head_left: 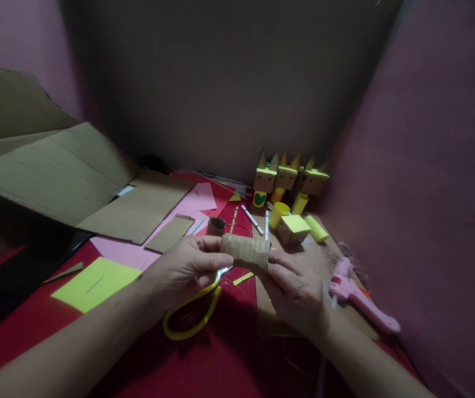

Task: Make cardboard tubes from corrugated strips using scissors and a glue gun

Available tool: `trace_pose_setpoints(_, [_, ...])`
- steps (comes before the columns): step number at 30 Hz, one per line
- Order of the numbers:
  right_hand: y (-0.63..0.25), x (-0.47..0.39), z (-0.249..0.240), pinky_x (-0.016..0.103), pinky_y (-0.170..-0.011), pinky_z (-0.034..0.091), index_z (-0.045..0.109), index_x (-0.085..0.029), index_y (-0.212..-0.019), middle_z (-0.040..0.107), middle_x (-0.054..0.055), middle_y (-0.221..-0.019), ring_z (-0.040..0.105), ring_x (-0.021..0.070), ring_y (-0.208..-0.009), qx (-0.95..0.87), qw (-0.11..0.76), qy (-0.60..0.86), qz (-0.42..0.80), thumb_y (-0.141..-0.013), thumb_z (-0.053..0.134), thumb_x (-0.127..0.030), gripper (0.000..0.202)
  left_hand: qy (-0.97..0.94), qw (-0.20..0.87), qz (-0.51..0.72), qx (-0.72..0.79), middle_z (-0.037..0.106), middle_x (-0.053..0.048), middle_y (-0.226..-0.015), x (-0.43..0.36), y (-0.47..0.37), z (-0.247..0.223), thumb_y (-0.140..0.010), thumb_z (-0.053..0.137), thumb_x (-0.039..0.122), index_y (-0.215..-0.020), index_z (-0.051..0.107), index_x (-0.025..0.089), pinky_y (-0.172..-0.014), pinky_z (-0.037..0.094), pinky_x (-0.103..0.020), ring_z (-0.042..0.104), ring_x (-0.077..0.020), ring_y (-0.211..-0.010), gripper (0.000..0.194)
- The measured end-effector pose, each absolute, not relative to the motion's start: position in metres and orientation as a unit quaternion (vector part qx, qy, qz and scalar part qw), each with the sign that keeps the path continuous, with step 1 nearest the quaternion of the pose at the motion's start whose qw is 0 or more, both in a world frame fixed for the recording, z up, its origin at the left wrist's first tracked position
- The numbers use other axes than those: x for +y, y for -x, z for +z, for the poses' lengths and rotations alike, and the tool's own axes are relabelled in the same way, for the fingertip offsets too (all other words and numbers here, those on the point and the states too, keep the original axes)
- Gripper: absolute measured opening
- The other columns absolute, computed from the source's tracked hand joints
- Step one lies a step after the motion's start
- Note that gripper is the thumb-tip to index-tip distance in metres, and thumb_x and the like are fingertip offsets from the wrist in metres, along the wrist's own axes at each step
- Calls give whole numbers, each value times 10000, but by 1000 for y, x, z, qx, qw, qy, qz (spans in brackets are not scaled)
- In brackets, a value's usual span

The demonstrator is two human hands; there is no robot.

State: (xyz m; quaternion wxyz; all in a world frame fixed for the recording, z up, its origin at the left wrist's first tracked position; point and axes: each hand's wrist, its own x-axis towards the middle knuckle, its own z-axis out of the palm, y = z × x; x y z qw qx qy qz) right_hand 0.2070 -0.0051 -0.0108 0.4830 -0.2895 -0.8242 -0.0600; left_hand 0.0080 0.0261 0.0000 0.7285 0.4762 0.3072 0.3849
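Holding: corrugated cardboard roll [246,252], left grip [188,262] and right grip [299,284] pinching opposite ends; light pressure should prevent crushing.

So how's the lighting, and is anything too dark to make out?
Head view: dim overall, the yellow sheet standing out bright; shadow on the red surface below the held cardboard roll; the black thing at left too dark to identify.

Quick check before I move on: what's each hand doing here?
Left hand: closed on one end of the cardboard roll.
Right hand: closed on the roll's other end.
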Motion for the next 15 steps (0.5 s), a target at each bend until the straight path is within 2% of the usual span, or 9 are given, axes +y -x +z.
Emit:
trace_pose_setpoints(3, [-210,-3,-16,275,-637,555,646,-127,-807,655,84,-738,639,165,-688,-845,450,271,-100,-866,482,-20,205,-437,783,329,296,375,98,-347,27,-4,0,-721,685,94,-928,698,116,-330,136,-139,185,-5,-306,209])
trace_pose_setpoints(7, [-210,-3,-22,295,-653,550,632,-121,-795,629,90,-734,603,169,-692,-859,435,249,-108,-878,443,-25,227,-374,834,312,261,452,101,-377,27,-4,-5,-739,668,71,-954,658,131,-317,186,-128,113,8,-293,223])
trace_pose_setpoints(12, [-209,-2,-25,319,-656,544,637,-116,-815,607,98,-726,589,188,-703,-868,423,224,-130,-882,382,-46,273,-315,826,371,284,547,78,-469,23,-13,-9,-640,761,81,-801,622,120,-292,235,-117,142,33,-272,216])
trace_pose_setpoints(15, [-211,1,-30,341,-679,547,639,-105,-824,619,110,-761,594,195,-725,-861,430,213,-168,-894,377,-72,273,-333,806,383,304,562,64,-497,22,-13,-8,-636,787,122,-824,632,113,-320,284,-108,224,38,-274,244])
